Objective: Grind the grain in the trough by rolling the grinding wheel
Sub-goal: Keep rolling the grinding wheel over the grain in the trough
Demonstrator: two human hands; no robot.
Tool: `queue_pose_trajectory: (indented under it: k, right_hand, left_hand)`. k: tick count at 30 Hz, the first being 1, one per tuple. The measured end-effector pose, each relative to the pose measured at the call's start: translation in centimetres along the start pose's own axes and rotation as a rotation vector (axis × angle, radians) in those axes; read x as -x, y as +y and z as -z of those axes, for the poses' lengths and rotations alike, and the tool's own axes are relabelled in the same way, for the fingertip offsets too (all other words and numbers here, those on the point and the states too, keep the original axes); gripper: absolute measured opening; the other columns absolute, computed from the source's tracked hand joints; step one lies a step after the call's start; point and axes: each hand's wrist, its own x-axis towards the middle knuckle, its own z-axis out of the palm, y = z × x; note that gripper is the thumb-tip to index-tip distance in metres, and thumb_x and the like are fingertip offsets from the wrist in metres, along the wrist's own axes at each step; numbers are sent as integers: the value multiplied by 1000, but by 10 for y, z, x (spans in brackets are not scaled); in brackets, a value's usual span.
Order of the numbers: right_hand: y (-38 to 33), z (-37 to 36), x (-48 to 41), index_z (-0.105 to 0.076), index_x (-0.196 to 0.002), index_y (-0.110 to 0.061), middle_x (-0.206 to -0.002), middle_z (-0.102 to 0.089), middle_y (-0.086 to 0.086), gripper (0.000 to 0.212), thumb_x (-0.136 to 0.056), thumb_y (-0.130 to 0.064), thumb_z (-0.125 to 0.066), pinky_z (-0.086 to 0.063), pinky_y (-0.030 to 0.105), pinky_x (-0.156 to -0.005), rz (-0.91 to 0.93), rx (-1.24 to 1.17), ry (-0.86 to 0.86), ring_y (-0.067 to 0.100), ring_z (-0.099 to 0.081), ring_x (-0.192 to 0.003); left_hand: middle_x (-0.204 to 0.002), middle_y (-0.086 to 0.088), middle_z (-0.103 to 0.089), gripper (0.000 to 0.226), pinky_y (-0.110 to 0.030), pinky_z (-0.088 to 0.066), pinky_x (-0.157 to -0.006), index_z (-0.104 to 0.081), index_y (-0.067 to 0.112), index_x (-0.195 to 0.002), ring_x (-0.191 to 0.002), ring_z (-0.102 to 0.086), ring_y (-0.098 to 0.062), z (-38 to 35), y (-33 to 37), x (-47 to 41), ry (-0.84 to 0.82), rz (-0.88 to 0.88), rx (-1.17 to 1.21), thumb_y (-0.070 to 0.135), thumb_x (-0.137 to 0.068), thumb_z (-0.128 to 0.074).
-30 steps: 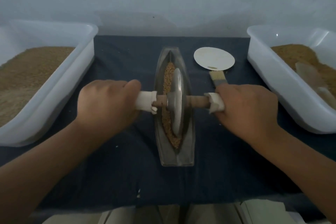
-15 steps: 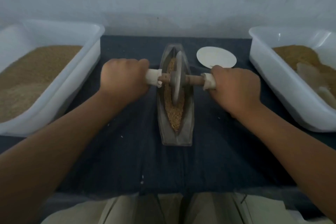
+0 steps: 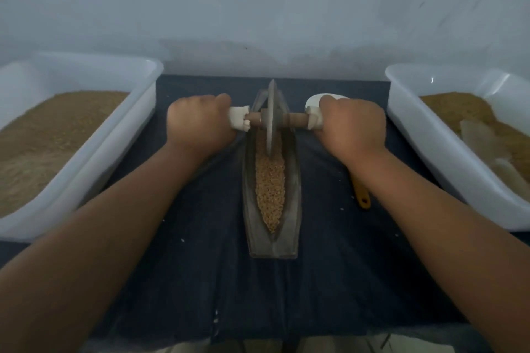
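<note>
A boat-shaped metal trough (image 3: 295, 209) lies lengthwise on a dark blue cloth, with a strip of tan grain (image 3: 269, 183) in its groove. The grey grinding wheel (image 3: 271, 120) stands upright at the trough's far end, on a wooden axle with white-wrapped ends. My left hand (image 3: 198, 123) grips the left end of the axle. On the other side, my right hand (image 3: 352, 126) grips the right end. Both arms are stretched forward.
A white tub (image 3: 143, 112) of tan grain stands at the left, and another white tub (image 3: 413, 120) with grain and a pale scoop at the right. A white disc (image 3: 314, 100) shows behind my right hand; a brush's yellow handle (image 3: 361, 195) lies under my right forearm.
Both hands have pushed the wheel away from me, from the middle of the trough to its far end. The grain in the near part of the trough is now uncovered.
</note>
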Motion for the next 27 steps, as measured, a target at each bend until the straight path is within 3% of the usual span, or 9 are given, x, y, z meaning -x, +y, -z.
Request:
queue_pose_trajectory:
  k: [3,5,8,12,15,19,22,25,27]
  right_hand:
    - [-4,11,2,-60,-79,-19,-64,-48,-2,15,-87,-31,-62,-24,28,-49,24,14,-53,21,-39,-54]
    - [-5,26,21,-52,-73,-16,-59,-46,2,27,-82,-30,-73,-17,27,-49,52,7,-43,24,-34,-50]
    - [-2,45,64,-47,-71,-18,-54,-46,2,36,-77,-32,-80,-13,24,-50,113,-3,-16,25,-33,-44]
    - [3,45,80,-48,-72,-18,-56,-48,1,35,-84,-36,-76,-18,28,-51,155,-51,41,26,-43,-46]
    - [0,28,52,-44,-69,-19,-54,-49,2,44,-92,-47,-70,-22,27,-48,91,-47,44,27,-41,-43]
    - [-5,3,7,-43,-67,-18,-55,-35,-3,32,-86,-33,-64,-15,25,-49,5,26,42,16,-23,-45]
    - [-4,3,0,-52,-70,-18,-57,-39,-4,22,-84,-31,-63,-16,26,-49,-4,39,8,18,-31,-47]
    - [-3,12,28,-50,-70,-19,-54,-37,-3,37,-87,-43,-72,-15,23,-47,26,-21,19,21,-31,-45]
    - [-1,21,59,-51,-74,-21,-53,-42,-3,38,-85,-50,-72,-15,22,-46,39,-21,15,26,-37,-42]
  left_hand:
    - [-68,-8,-61,33,-36,-49,-56,-49,19,-73,-58,-61,-34,7,1,9,-24,33,11,49,-87,-49]
    - [-66,-6,-60,29,-36,-49,-53,-52,19,-74,-56,-60,-33,15,0,33,-37,12,4,42,-89,-63]
    - [-59,1,-50,35,-27,-31,-47,-43,23,-72,-45,-48,-27,35,-2,80,7,-78,13,34,-79,-76]
    - [-56,10,-37,48,-20,-9,-54,-33,27,-71,-43,-32,-17,44,-5,94,-58,-101,20,31,-70,-80]
    - [-55,7,-43,41,-20,-18,-49,-40,26,-69,-42,-36,-21,24,-4,64,-62,-78,-30,34,-70,-80]
    - [-66,-3,-61,30,-33,-50,-54,-51,23,-74,-57,-63,-33,6,-4,14,-62,-5,-2,52,-78,-58]
    - [-71,-6,-64,42,-33,-46,-57,-57,21,-78,-64,-66,-34,7,-1,3,-72,14,-3,63,-79,-54]
    - [-66,-2,-58,27,-31,-42,-52,-54,21,-77,-55,-58,-30,19,0,27,-80,-31,-56,43,-85,-68]
    - [-59,0,-52,29,-28,-32,-49,-49,21,-73,-47,-49,-26,36,0,55,-44,-98,-67,32,-78,-76]
